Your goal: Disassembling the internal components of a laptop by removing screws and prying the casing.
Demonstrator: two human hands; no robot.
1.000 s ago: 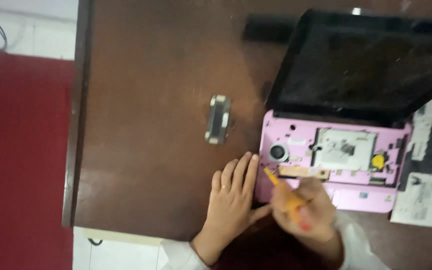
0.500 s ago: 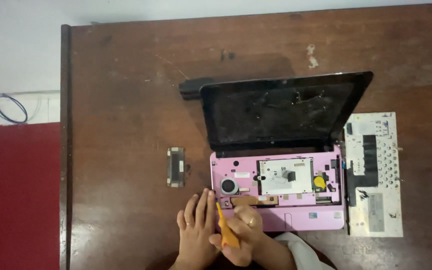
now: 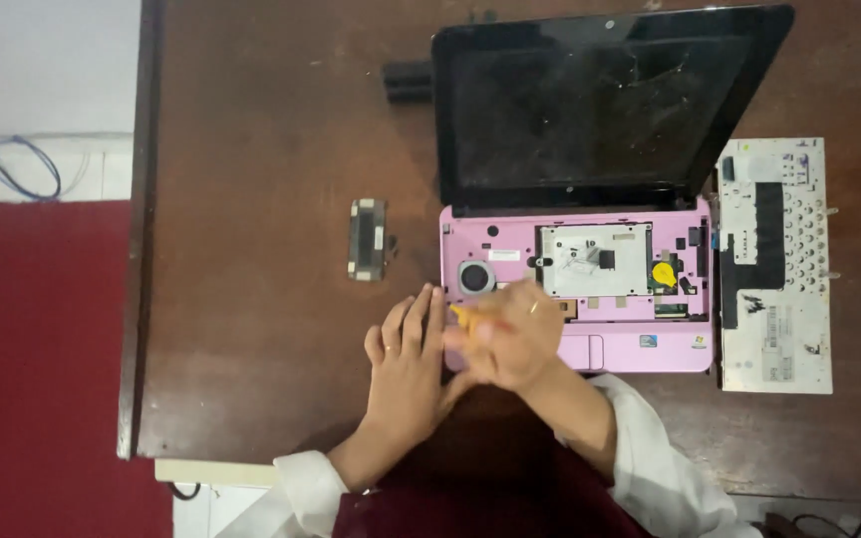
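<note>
Desk [image 3: 251,379]: hands [image 3: 455,354] over pink laptop [image 3: 640,349]

Both hands bare, no gloves. Left hand [image 3: 406,374]: white sleeve w/ turned-back cuff at wrist, cloth bunched just behind it. Right hand [image 3: 510,334]: thin ring on one finger, white sleeve pushed back further, so forearm bare up to approx. elbow; loose folds there. Dark maroon garment btw. the two sleeves, below the hands.

A dark brown wooden table [image 3: 251,149] stands beside red flooring [image 3: 37,369] and pale tiles [image 3: 42,70], evenly lit.
</note>
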